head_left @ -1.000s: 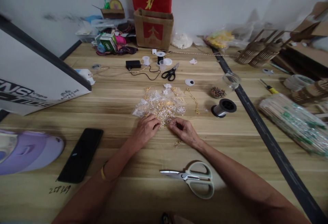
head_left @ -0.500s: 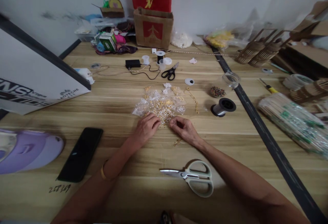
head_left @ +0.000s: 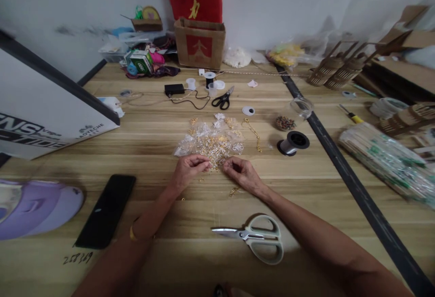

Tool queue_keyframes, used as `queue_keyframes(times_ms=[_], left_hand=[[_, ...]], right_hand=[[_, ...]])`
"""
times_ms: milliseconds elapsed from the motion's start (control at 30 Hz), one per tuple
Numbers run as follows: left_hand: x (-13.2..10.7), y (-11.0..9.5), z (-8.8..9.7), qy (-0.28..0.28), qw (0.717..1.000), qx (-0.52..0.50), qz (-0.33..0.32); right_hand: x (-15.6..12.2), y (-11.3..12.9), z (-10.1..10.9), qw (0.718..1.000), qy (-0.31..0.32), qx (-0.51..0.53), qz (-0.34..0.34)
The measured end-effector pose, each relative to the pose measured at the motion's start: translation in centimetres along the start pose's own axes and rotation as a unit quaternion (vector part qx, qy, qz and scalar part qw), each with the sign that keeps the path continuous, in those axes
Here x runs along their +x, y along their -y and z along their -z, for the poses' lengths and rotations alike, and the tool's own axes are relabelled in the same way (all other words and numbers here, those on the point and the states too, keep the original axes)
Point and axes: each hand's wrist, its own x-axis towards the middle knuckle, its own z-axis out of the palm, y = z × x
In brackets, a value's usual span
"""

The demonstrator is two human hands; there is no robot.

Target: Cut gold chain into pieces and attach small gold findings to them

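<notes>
A loose heap of gold and silver jewelry findings (head_left: 217, 147), some in small clear bags, lies mid-table. My left hand (head_left: 189, 170) is at the heap's near left edge, thumb and fingertips pinched together. Across from it, my right hand (head_left: 243, 173) rests at the near right edge with its fingers curled and the tips closed. Whatever either pinch holds is too small to make out. A little cluster of gold pieces (head_left: 234, 192) sits below my right hand. Tiny gold bits (head_left: 201, 179) lie below my left fingers.
White-handled scissors (head_left: 250, 233) lie in front of me. Beyond the heap are a gold chain (head_left: 253, 134), black scissors (head_left: 222, 101), a wire spool (head_left: 291, 144) and a jar of beads (head_left: 285, 123). A phone (head_left: 107, 211) lies left; packaged sticks (head_left: 387, 161) lie right.
My left hand has drawn back slightly left from the heap, fingertips now pinched. Small gold bits now show near it. My right hand stays almost in place; the view has shifted a little.
</notes>
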Motion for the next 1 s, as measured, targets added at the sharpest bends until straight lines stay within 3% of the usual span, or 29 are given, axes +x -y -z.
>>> queue_keyframes(times_ms=[700, 1000], left_hand=[[-0.69, -0.43, -0.52, 0.043, 0.998, -0.027, 0.043], [-0.82, -0.37, -0.79, 0.028, 0.999, -0.002, 0.037]], right_hand=[[-0.08, 0.11, -0.17, 1.0, -0.003, 0.013, 0.004], [-0.46, 0.38, -0.11, 0.995, -0.02, -0.041, 0.084]])
